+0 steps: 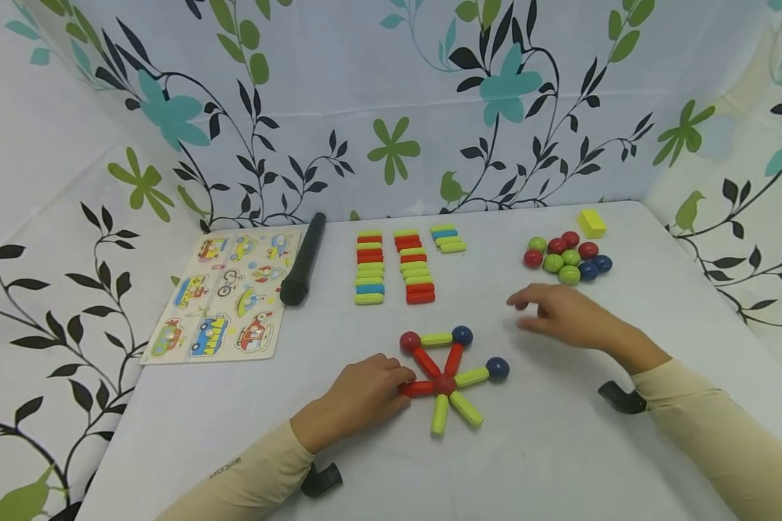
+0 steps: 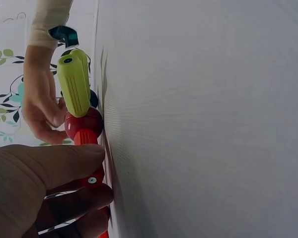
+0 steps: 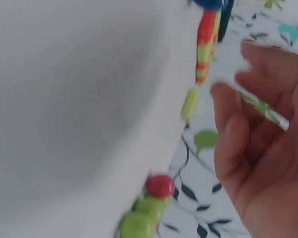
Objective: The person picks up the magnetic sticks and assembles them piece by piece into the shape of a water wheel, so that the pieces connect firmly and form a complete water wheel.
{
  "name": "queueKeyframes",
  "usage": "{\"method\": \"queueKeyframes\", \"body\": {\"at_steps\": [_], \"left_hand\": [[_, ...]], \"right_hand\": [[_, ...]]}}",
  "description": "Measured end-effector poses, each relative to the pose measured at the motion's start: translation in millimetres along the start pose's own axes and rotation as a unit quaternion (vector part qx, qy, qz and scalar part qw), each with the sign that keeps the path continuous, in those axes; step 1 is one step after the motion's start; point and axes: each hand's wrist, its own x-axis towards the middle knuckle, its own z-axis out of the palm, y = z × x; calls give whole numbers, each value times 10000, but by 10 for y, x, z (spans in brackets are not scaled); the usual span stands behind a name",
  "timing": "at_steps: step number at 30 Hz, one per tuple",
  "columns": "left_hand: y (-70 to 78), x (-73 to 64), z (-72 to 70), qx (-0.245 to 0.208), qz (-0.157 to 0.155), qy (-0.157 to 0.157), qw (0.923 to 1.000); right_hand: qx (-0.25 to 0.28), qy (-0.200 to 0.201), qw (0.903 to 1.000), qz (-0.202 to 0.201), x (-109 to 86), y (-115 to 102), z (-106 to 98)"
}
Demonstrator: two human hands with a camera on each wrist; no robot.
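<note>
On the white table lies a magnetic stick-and-ball figure. Sticks fan out from its central red ball [image 1: 446, 385]; two blue balls and another red ball [image 1: 410, 342] sit at outer ends, and a yellow-green stick [image 1: 436, 339] bridges the red one to a blue ball [image 1: 462, 336]. My left hand [image 1: 365, 394] pinches the red stick [image 1: 417, 389] on the figure's left side, thumb and fingers around it in the left wrist view. To the figure's right, my right hand [image 1: 570, 315] hovers over the table, fingers loosely bent, holding nothing. Near it is a cluster of balls [image 1: 569, 275].
Two columns of coloured sticks [image 1: 369, 266] and a shorter stack [image 1: 447, 237] lie toward the back. At left are a black microphone-shaped object [image 1: 305, 260] and a vehicle puzzle board [image 1: 221, 297]. A yellow block [image 1: 591, 223] stands behind the balls.
</note>
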Motion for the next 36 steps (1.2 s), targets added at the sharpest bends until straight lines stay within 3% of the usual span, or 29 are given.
{"method": "queueKeyframes", "body": {"at_steps": [3, 7, 13, 21, 25, 29, 32, 36], "left_hand": [[3, -4, 1, 16, 4, 28, 10000], [15, -7, -4, -58, -14, -13, 10000], [14, 2, 14, -115, 46, -6, 9999], [-1, -12, -21, -75, 28, 24, 10000], [-2, 11, -21, -86, 26, 61, 9999], [0, 29, -12, -133, 24, 91, 9999], [-1, 26, -5, -147, 16, 64, 9999], [-7, 7, 0, -128, 0, 57, 9999]], "right_hand": [[-804, 555, 9936, 563, 149, 198, -178], [-1528, 517, 9817, 1015, 381, 457, -259], [-1794, 239, 9767, 1153, 587, 627, -182], [-2003, 253, 9753, 894, 669, 641, -123], [-1607, 485, 9830, 739, 490, 412, -176], [-940, 558, 9939, -126, 79, -28, -131], [-415, 60, 9953, -878, -260, -372, 31], [-85, -663, 9853, -1571, -525, -703, 290]]}}
